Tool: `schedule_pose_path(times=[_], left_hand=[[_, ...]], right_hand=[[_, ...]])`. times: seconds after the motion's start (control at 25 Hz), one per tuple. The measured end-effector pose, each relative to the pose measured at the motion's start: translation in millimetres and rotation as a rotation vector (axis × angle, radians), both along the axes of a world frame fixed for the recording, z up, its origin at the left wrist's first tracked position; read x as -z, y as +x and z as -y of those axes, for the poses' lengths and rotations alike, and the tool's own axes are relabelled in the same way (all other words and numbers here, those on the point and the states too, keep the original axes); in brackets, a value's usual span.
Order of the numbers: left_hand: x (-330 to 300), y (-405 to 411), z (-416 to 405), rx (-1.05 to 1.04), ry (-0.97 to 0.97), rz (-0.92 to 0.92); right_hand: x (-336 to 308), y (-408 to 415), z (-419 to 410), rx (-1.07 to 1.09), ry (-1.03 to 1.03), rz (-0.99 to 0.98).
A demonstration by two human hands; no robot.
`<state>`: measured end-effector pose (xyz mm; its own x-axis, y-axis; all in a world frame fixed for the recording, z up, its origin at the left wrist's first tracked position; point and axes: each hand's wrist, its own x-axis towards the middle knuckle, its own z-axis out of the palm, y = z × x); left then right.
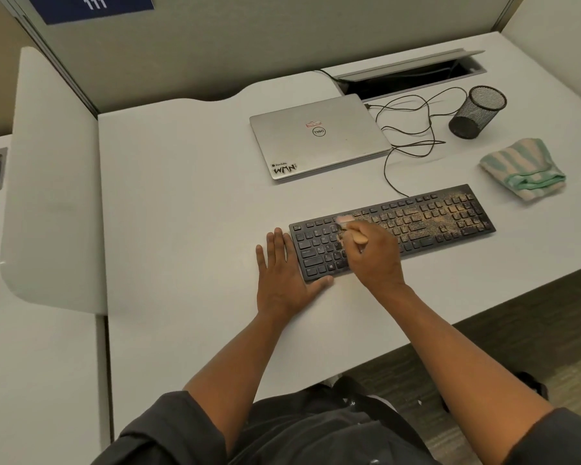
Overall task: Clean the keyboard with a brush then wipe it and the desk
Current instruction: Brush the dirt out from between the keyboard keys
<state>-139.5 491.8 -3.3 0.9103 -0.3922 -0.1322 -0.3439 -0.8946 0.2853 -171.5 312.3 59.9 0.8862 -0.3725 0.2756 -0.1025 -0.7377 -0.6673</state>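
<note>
1. grey cubicle partition walls (188,52) rise behind the white desk (188,203).
2. a blue sign (91,6) reading 111 hangs on the partition's top left.
3. a curved white divider panel (51,182) stands along the desk's left edge.
4. dark patterned carpet (534,330) lies beyond the right edge.

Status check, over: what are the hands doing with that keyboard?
Left hand flat on desk, bracing keyboard. Right hand grips brush, on left keys. Right half dusty. Cloth untouched. Nothing in the way.
</note>
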Motion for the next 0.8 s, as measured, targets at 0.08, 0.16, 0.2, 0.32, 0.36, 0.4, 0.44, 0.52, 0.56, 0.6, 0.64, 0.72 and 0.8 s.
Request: schedule_pose_path(times=[0.08, 0.16, 0.2, 0.32, 0.36, 0.4, 0.44, 0.52, 0.56, 0.6, 0.64, 0.72, 0.8], left_hand=[[0.4, 0.3, -0.6, 0.002, -0.001, -0.002], [0.6, 0.4, -0.7, -0.003, 0.002, 0.002], [0.4, 0.4, -0.4, -0.002, 0.003, 0.001], [0.5, 0.0, -1.4, 0.002, 0.001, 0.002], [0.9, -0.1, -1.6, 0.002, -0.001, 0.003], [1.4, 0.0, -1.6, 0.002, -0.002, 0.004], [1.4, 0.1, -1.5, 0.001, -0.001, 0.003], [0.2, 0.3, -1.1, -0.002, 0.002, -0.001], [-0.5, 0.3, -1.0, -0.003, 0.003, 0.000], [-1.2, 0.2, -1.0, -0.001, 0.004, 0.000], [-1.9, -0.2, -1.3, 0.000, 0.004, -0.003], [-2.0, -0.1, -1.6, 0.000, 0.000, -0.004], [-2.0, 0.1, -1.3, 0.000, 0.000, -0.005]], right_hand=[[-1.4, 4.1, -6.7, -0.084, -0.046, -0.033], [-2.6, 4.0, -8.5, -0.126, -0.111, -0.020], [-3.8, 5.5, -4.0, -0.104, -0.127, -0.017], [-11.7, 12.9, 10.0, -0.023, -0.095, -0.040], [-13.7, 13.3, 9.2, -0.066, -0.090, -0.042], [-14.8, 12.4, 5.3, -0.127, -0.084, -0.046], [-16.7, 11.1, 1.1, -0.185, -0.078, -0.066], [-26.5, 17.0, 2.9, -0.191, -0.080, -0.159], [-32.0, 25.5, 8.6, -0.143, -0.091, -0.219], [-39.2, 34.1, 14.6, -0.111, -0.092, -0.274], [-46.3, 42.5, 20.1, -0.114, -0.067, -0.312], [-57.8, 55.9, 23.6, -0.178, -0.009, -0.371], [-61.6, 63.2, 21.6, -0.215, -0.022, -0.443]])
